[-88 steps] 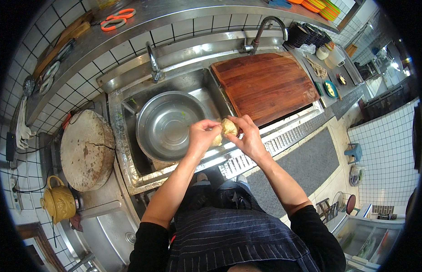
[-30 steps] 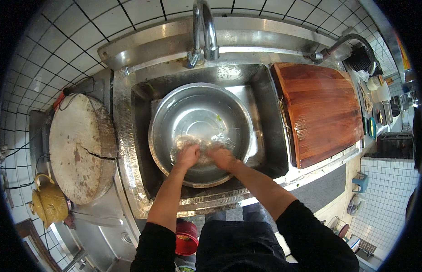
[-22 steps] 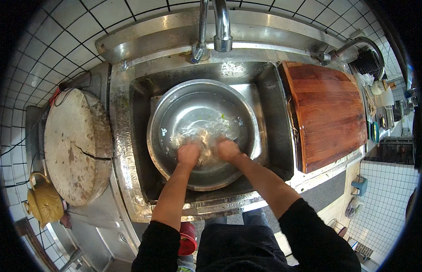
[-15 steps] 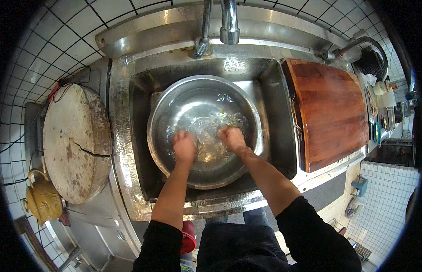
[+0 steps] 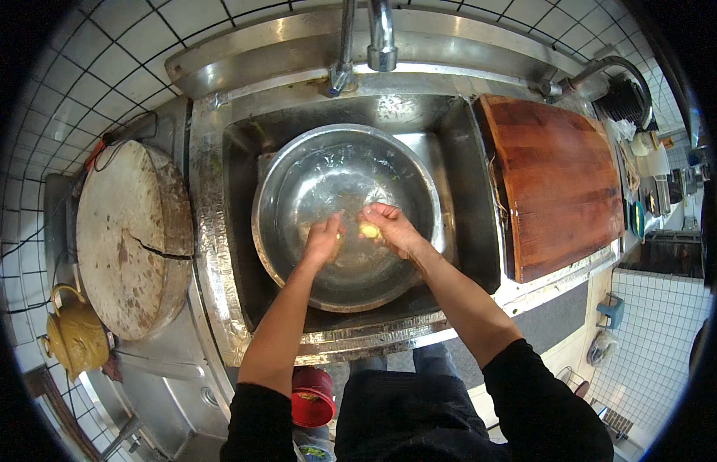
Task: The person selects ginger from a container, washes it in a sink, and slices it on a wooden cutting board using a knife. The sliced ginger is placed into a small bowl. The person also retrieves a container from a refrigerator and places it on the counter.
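Note:
A wide steel basin (image 5: 268, 254) holding water sits in the sink (image 5: 470, 185). Over its middle, my right hand (image 5: 391, 227) pinches a small, rounded, pale-yellow piece (image 5: 369, 230) that looks like peeled ginger, though its kind is not certain. Close beside it, my left hand (image 5: 324, 238) is closed with the fingers bent. A bit of pale yellow shows at its fingers, too small and blurred to name. The two hands are slightly apart. Ripples and glare blur whatever lies under the water.
Behind the basin stand a chrome faucet (image 5: 381, 54) and its pipe. A reddish wooden board (image 5: 555, 185) lies right of the sink. On the left are a cracked round chopping block (image 5: 123, 239) and a tan teapot (image 5: 77, 335). A red bucket (image 5: 312, 408) is below the counter.
Both hands have drawn closer together over the middle of the basin. The pale-yellow piece now shows in my right hand. The water looks less splashed.

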Motion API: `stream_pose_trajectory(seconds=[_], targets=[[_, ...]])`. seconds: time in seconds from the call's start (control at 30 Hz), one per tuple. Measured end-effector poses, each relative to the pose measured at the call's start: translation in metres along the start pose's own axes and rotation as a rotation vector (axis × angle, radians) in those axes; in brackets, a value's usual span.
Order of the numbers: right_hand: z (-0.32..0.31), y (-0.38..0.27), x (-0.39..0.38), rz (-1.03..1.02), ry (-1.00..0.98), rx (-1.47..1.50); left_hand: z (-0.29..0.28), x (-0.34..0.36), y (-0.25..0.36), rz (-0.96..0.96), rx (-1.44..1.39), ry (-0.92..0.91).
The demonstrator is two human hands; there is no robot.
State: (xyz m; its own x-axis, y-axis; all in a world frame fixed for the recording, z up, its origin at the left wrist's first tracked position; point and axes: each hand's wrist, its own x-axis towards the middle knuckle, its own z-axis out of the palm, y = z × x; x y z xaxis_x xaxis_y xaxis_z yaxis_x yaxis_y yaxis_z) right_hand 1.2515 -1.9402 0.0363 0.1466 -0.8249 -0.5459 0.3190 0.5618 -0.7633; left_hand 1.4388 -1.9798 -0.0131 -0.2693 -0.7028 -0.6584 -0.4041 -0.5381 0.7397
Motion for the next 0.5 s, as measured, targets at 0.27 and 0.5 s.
stream_pose_trajectory(seconds=[0.27,0.5], targets=[[0.019,-0.051,-0.04,-0.306,-0.19,0.436,0.024,-0.079,0.08,0.425,-0.449,-0.13],[0.024,-0.055,-0.055,-0.577,-0.122,0.038,0.043,-0.085,0.089,0.59,-0.515,-0.008]])
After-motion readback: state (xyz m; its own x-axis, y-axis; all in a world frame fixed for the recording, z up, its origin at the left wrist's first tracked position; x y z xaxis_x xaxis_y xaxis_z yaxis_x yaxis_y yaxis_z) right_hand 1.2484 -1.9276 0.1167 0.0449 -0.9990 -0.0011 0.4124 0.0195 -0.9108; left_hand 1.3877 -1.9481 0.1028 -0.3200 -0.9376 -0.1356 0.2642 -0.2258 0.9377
